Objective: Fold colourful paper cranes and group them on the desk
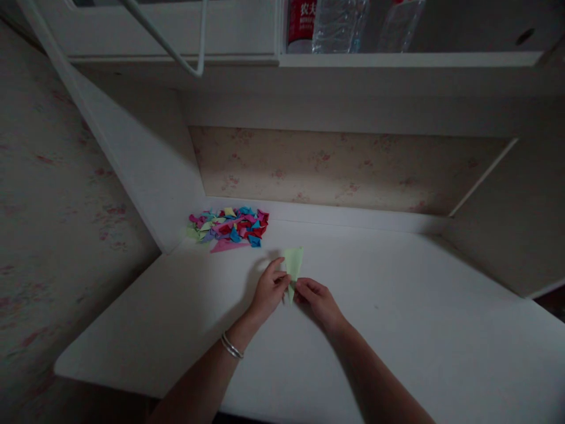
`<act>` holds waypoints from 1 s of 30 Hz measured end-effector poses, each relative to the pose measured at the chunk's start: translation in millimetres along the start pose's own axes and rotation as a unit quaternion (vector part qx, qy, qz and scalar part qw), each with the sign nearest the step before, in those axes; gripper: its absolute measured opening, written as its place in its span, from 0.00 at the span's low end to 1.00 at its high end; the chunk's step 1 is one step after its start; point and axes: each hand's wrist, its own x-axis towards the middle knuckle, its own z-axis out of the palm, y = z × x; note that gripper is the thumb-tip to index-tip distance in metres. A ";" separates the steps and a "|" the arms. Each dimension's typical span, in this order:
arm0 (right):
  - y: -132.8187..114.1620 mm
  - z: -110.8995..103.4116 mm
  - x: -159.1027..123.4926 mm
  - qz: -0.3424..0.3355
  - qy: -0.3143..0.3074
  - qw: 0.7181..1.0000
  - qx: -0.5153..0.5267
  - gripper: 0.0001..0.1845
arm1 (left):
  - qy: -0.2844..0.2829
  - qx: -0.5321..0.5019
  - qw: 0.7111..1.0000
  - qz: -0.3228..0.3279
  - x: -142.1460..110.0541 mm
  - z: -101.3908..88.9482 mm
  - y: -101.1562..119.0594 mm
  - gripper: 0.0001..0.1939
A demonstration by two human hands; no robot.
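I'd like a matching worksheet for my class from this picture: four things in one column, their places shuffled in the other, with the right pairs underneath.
Things
1. Light green paper
2. Silver bracelet
3. Pile of colourful paper pieces
4. Clear plastic bottles

Places
A. On the upper shelf
B. Held by the left hand and right hand
C. Toward the back left of the white desk
D. Around the left wrist

Right pairs: 1-B, 2-D, 3-C, 4-A
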 end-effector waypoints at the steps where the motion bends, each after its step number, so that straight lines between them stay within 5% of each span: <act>1: 1.9 -0.6 -0.6 -0.001 -0.007 1.000 -0.017 0.21 | -0.010 -0.002 1.000 -0.005 -1.5 -0.1 -1.5 0.33; 4: 6.1 -3.1 -2.3 -0.014 -0.011 0.998 -0.063 0.19 | -0.027 -0.006 0.999 -0.028 -4.3 -1.8 -2.6 0.36; 11: 5.7 -5.5 -3.0 -0.024 0.043 0.998 -0.047 0.21 | -0.073 0.063 0.995 -0.026 -6.3 -2.5 -3.7 0.15; 30: 1.4 -6.3 -1.8 -0.018 0.049 0.998 -0.032 0.21 | -0.083 0.095 0.992 -0.014 -9.4 -4.4 -2.7 0.13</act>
